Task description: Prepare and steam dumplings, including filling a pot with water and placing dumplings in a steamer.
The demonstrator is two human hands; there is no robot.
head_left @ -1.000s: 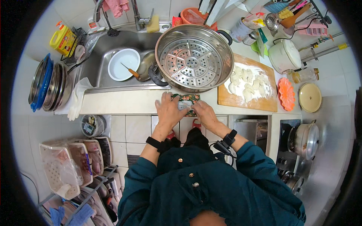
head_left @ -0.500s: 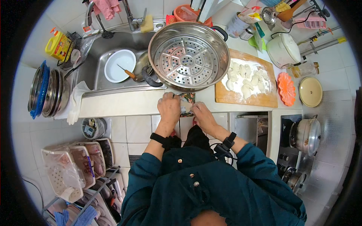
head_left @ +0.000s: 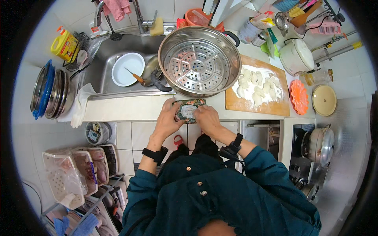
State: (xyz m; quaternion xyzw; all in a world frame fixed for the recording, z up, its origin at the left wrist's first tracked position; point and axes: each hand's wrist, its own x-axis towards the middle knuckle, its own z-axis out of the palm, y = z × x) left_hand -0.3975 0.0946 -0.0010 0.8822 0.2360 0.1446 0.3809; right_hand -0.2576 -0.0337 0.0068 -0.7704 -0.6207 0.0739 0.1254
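At the counter's front edge lies a flat, dark floral packet (head_left: 186, 110) with a pale label on its middle. My left hand (head_left: 167, 121) grips the packet's left end, the thumb along its near edge. My right hand (head_left: 209, 122) has its fingers curled together on the right end, their tips partly hidden behind the knuckles. Just beyond both hands stands a large steel steamer pot (head_left: 201, 61) with two black handles. A perforated steamer plate (head_left: 197, 66) sits inside it.
Floured dumplings (head_left: 258, 84) lie on a wooden board (head_left: 244, 102) at the right. Left of the pot, a sink (head_left: 103, 59) holds a white bowl (head_left: 128, 69). An orange scalloped dish (head_left: 299, 97) and stove pots (head_left: 321, 143) are farther right. White gloves (head_left: 81, 104) hang over the counter edge.
My left hand has shifted left and my right hand slightly right. More of the packet shows between them, its label face now exposed.
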